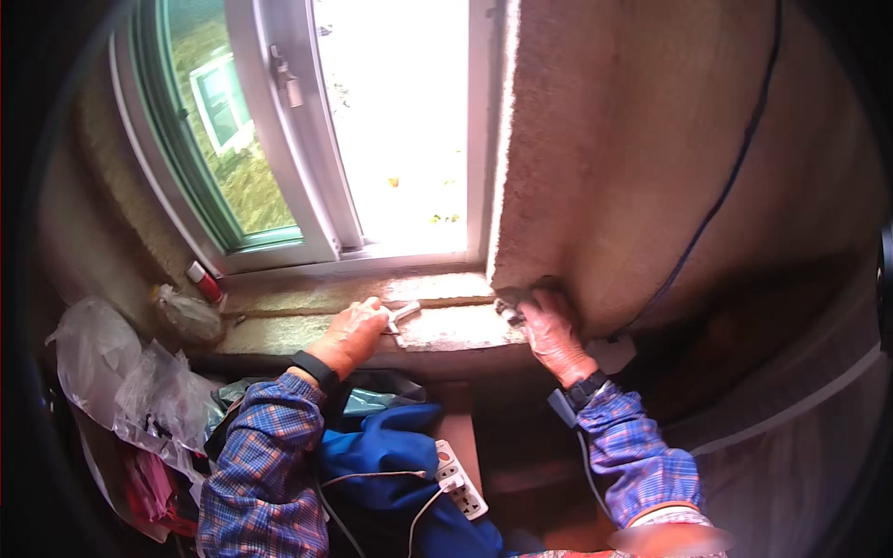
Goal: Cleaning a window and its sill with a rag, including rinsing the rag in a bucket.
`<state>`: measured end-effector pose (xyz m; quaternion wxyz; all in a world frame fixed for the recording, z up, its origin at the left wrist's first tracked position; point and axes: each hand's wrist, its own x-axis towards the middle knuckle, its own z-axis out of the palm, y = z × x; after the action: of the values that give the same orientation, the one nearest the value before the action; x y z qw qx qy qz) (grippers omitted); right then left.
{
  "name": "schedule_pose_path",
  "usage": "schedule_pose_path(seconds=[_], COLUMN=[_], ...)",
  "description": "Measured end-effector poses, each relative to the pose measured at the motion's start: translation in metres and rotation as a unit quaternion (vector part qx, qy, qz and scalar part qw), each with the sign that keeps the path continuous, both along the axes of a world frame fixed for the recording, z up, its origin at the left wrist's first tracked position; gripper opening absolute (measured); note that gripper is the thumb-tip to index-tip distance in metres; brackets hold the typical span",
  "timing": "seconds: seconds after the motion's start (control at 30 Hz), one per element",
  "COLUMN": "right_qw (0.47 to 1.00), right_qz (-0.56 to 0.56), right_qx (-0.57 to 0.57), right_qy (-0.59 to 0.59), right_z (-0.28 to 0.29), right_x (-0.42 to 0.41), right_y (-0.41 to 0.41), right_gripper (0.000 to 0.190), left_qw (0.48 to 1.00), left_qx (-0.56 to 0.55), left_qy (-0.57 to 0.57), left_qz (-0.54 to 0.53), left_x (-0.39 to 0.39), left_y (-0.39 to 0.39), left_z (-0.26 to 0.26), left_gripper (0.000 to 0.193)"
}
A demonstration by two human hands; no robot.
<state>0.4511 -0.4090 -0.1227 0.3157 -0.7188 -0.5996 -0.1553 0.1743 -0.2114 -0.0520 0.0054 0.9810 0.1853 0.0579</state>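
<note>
My left hand [352, 329] is over the windowsill [453, 333], with its fingers closed on a small pale branched object [403, 318]. What that object is cannot be made out. At the sill's right end, against the wall corner, my right hand [552, 326] grips a small grey and white object [511, 312], partly hidden by the fingers and shadow. Both wrists carry dark bands. Behind the sill stands a sliding window [317, 139] in a white frame, its right part bright with daylight.
A red tube with a white cap [204, 280] and a clear plastic bag [188, 314] are at the sill's left end. Below lie more plastic bags [150, 380], blue cloth [380, 446] and a white power strip [460, 481] with a plugged-in cord. A dark cable [718, 199] runs down the right wall.
</note>
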Motion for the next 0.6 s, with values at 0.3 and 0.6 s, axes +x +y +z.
schedule_pose_path(seconds=[0.3,0.6], right_qw=[0.995,0.987], right_qz=[0.057,0.128], right_qx=[0.065,0.093], right_qy=[0.047,0.014], right_z=[0.023,-0.008], right_x=[-0.044,-0.054], right_y=[-0.01,-0.001], right_gripper=[0.027,0.015], left_qw=[0.997,0.996], left_qx=[0.068,0.084], left_qy=[0.026,0.024], left_qz=[0.031,0.033], left_x=[-0.001,-0.002], left_y=[0.005,0.009], left_z=[-0.013,-0.009], left_gripper=[0.01,0.013])
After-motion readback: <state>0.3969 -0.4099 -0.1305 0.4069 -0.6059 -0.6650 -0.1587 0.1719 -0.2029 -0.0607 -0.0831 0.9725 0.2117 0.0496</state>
